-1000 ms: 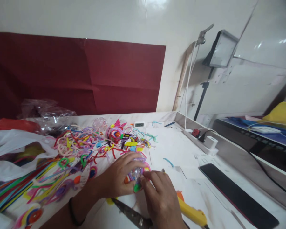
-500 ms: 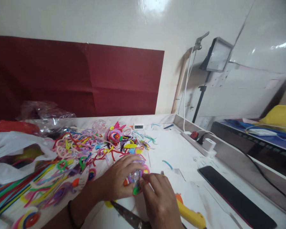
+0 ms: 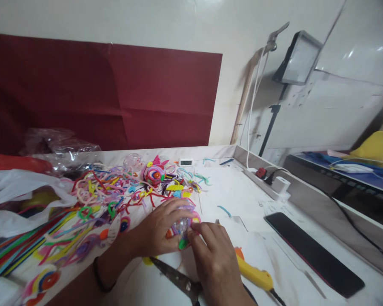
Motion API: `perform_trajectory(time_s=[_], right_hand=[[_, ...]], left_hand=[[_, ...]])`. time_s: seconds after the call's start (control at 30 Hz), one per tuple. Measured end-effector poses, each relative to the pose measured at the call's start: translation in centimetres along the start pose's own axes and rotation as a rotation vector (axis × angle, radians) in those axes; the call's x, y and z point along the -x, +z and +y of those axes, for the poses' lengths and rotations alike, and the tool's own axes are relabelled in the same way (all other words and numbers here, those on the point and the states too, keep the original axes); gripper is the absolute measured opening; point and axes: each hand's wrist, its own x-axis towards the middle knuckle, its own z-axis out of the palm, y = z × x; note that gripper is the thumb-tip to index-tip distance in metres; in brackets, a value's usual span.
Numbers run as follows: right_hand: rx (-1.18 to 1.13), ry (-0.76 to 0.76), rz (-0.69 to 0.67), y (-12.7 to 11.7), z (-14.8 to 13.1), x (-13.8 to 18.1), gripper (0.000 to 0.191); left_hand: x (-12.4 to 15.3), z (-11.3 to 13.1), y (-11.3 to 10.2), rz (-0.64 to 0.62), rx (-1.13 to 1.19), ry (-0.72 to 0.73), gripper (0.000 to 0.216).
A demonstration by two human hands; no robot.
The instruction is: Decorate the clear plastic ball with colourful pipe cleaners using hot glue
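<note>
My left hand (image 3: 156,229) curls around a clear plastic ball (image 3: 180,225) trimmed with pink, purple, orange and green fuzzy pipe cleaners. At the ball's right side, the thumb and fingers of my right hand (image 3: 215,257) are pinched together against its edge; what lies between the fingertips is hidden. Dark-bladed scissors (image 3: 175,274) lie under and beside my right hand. To the right of that hand rests a yellow-handled corded tool (image 3: 255,272), which looks like a hot glue gun. Beyond my hands sits a pipe-cleaner fish (image 3: 153,173) with a round striped eye.
Tangled pipe cleaners (image 3: 95,187) cover the left of the table, with straight ones (image 3: 25,242) nearer. A white plastic bag (image 3: 15,191) lies far left. On the right are a black phone (image 3: 312,253) and a power strip (image 3: 268,187). A small digital clock (image 3: 186,162) stands behind.
The camera view has shifted slightly, so the scene sits a little higher. Both hands keep nearly the same hold on the ball.
</note>
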Motion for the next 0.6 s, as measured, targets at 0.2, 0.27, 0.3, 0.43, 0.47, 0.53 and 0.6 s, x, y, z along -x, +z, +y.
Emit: perform_trajectory(time_s=[0.2,0.27,0.3,0.43,0.47,0.53,0.6], right_hand=[[-0.038,0.022,-0.050,0.08,0.02,0.31,0.026],[-0.046,0.031,-0.046,0.02,0.02,0.28,0.026],[-0.050,0.038,-0.036,-0.04,-0.01,0.23,0.027],[-0.065,0.057,-0.025,-0.28,-0.19,-0.05,0.029],[-0.068,0.061,-0.026,-0.33,-0.24,-0.11,0.029],[-0.070,0.065,-0.021,-0.36,-0.29,-0.19,0.030],[-0.073,0.067,-0.019,-0.34,-0.26,-0.23,0.031]], left_hand=[[-0.12,-0.12,0.16,0.017,0.000,0.025,0.054],[-0.05,-0.19,0.19,0.016,-0.003,0.021,0.054],[0.00,-0.22,0.20,0.016,-0.005,0.019,0.054],[0.11,-0.40,0.34,0.038,-0.009,0.025,0.051],[0.10,-0.45,0.40,0.045,-0.009,0.031,0.051],[0.02,-0.54,0.53,0.054,-0.008,0.044,0.052],[-0.06,-0.57,0.60,0.053,-0.010,0.048,0.053]])
